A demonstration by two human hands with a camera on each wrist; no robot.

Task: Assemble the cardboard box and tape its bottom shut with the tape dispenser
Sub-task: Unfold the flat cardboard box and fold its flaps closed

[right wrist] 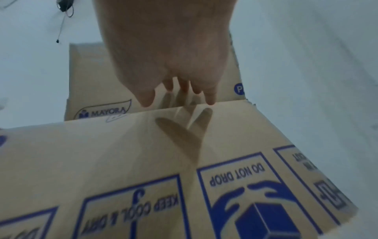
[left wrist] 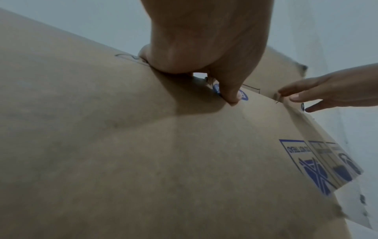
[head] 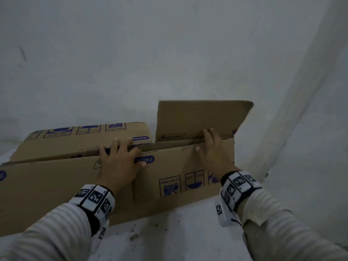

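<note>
A flattened brown cardboard box (head: 56, 185) with blue printing stands on its long edge on the white floor, its near panel (left wrist: 143, 153) facing me. My left hand (head: 120, 159) lies over the top edge near the middle. Its thumb (left wrist: 231, 95) presses the near face while the spread fingers reach over onto the far panel (head: 75, 142). My right hand (head: 212, 147) is at the same edge further right with fingers straight, the fingertips by the base of an upright flap (head: 201, 117). In the right wrist view those fingertips (right wrist: 210, 100) hover at the edge (right wrist: 122, 153). No tape dispenser shows.
A white wall stands right behind the box, and a second white surface rises at the right. Bare white floor with small bits of debris (head: 133, 236) lies in front. A black object with a thin cord (right wrist: 65, 6) shows at the top left of the right wrist view.
</note>
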